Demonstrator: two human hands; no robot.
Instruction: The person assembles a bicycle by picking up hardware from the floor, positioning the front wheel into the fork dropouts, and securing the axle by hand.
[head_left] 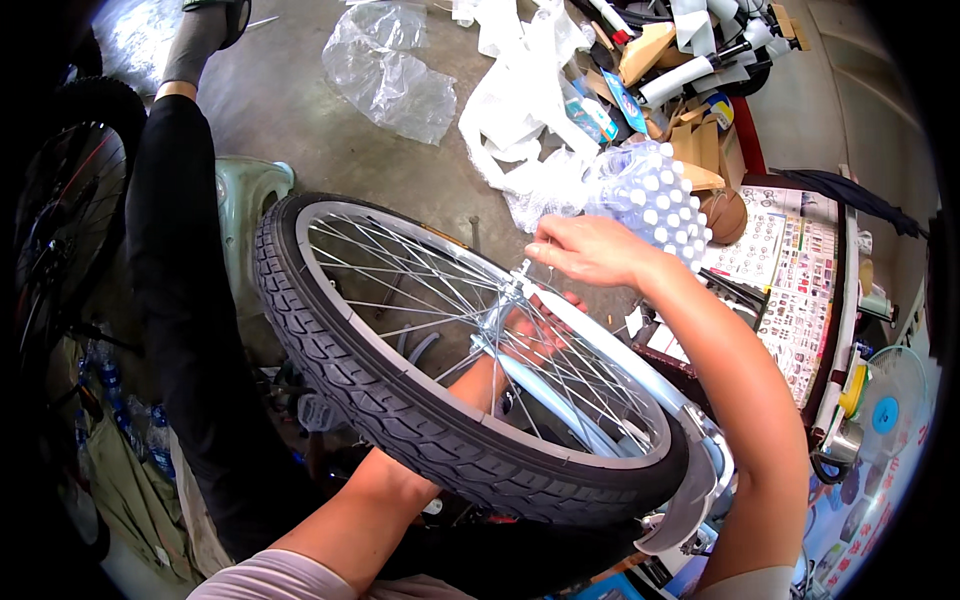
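A bicycle wheel [470, 482] with a black knobbly tyre and silver rim lies tilted across my lap. Its hub [493, 318] sits between the two legs of a light blue fork [610, 349]. Beyond the hub, the fingers of my right hand [590, 247] are pinched together just above the axle end [522, 272]. Whatever small part they grip is hidden. Passing under the tyre, my left forearm leads to my left hand [530, 325], seen through the spokes near the hub and fork. Spokes cover its fingers, so its grip is unclear. A curved silver mudguard [690, 500] sits beside the tyre.
A pale green stool [240, 215] stands behind the wheel. Clear plastic [395, 80] and white wrapping [515, 105] lie on the floor. Cardboard and wrapped parts are piled far right, near a printed-sheet-covered table [790, 260] and a fan [885, 410]. Another bicycle wheel [75, 190] stands left.
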